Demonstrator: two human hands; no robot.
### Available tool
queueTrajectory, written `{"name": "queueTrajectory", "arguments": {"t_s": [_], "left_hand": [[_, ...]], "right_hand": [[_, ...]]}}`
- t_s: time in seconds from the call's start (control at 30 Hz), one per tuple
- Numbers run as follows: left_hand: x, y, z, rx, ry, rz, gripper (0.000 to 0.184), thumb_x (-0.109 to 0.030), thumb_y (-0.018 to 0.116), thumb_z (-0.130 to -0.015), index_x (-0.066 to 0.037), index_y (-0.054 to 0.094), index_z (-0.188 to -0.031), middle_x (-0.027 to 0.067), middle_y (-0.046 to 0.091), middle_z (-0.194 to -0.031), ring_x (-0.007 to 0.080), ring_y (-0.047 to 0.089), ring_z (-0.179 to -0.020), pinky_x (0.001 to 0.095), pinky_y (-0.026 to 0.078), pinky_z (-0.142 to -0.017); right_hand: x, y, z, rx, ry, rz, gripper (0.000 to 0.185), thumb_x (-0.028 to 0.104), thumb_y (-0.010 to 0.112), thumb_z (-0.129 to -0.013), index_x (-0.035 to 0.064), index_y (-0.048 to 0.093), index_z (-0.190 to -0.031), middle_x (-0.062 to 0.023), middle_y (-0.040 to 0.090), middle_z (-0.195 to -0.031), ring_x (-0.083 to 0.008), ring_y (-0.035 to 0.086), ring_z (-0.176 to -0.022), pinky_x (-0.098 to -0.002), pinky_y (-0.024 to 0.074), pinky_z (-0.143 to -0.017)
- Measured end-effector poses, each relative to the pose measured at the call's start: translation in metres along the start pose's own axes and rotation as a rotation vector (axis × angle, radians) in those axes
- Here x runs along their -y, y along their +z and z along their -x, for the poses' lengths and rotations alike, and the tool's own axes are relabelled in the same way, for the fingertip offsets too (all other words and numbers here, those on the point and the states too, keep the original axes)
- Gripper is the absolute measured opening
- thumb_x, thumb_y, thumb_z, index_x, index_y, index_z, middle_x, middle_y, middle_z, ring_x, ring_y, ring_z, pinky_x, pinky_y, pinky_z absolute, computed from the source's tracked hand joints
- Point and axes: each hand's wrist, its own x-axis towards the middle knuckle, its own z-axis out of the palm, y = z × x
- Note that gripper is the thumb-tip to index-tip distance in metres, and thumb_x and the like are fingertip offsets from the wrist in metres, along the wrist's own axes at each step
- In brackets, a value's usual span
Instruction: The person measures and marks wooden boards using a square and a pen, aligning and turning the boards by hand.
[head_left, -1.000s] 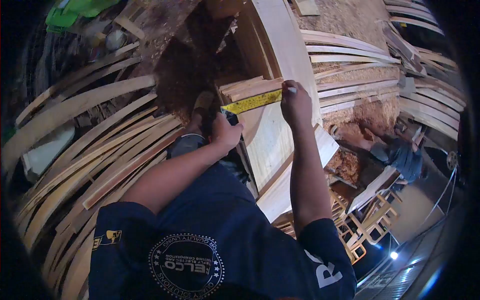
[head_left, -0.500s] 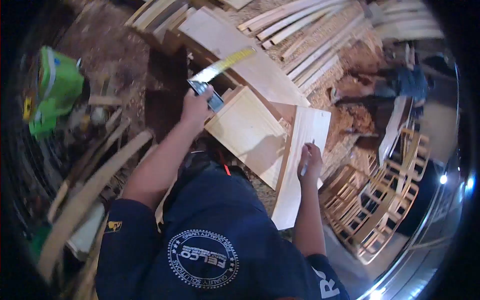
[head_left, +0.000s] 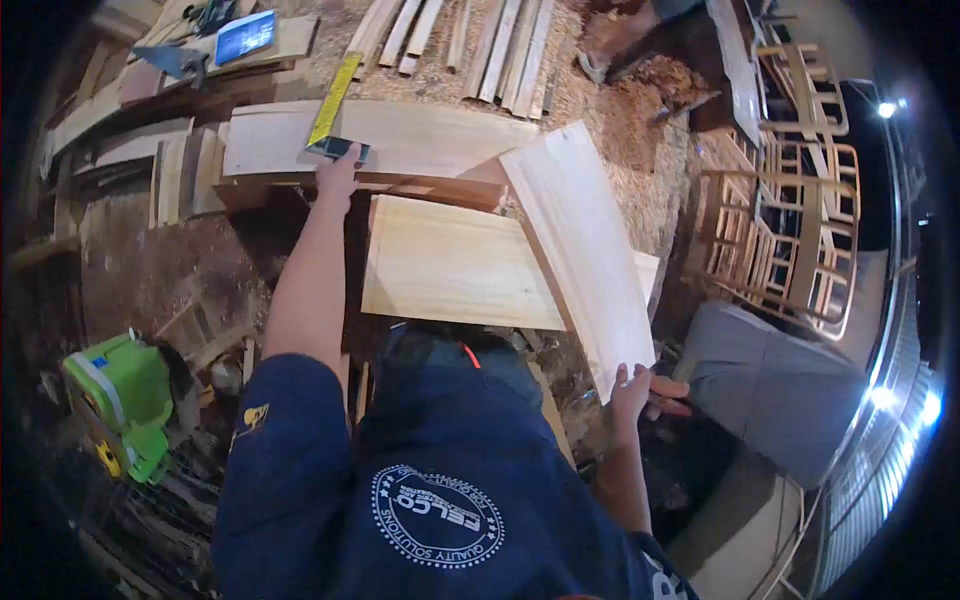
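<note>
My left hand (head_left: 337, 178) is closed on the dark handle of a try square (head_left: 332, 102). Its yellow marked blade points away from me over a long pale board (head_left: 430, 135). Down at the right, my right hand (head_left: 628, 392) grips the near end of a loose wooden board (head_left: 585, 250), which slants away to the upper left. Beside that hand are brown shapes that I cannot make out. Between my hands, close to my waist, lies a wide flat wooden panel (head_left: 460, 265).
Several wood strips (head_left: 510, 50) lie on shavings at the back. Slatted wooden frames (head_left: 800, 200) stand at the right above a grey-covered block (head_left: 765, 380). A green case (head_left: 120, 385) sits low on the left. A blue box (head_left: 244, 36) rests on planks at the upper left.
My view has turned. My right hand went from the board's middle, holding a thin pale stick, to its near end; the stick no longer shows. The square is now over the long board.
</note>
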Motion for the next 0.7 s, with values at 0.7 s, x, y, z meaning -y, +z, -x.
{"name": "queueTrajectory", "arguments": {"t_s": [0.7], "left_hand": [[0.016, -0.005, 0.258, -0.186, 0.42, -0.95, 0.044, -0.035, 0.079, -0.085, -0.006, 0.068, -0.116, 0.0199, 0.066, -0.113, 0.0393, 0.062, -0.112, 0.0485, 0.051, -0.097]], "right_hand": [[-0.098, 0.033, -0.119, 0.014, 0.703, -0.774, 0.078, 0.059, 0.046, -0.105, -0.0068, 0.047, -0.146, -0.0235, 0.06, -0.136, -0.0372, 0.063, -0.116, -0.048, 0.0501, -0.101]]}}
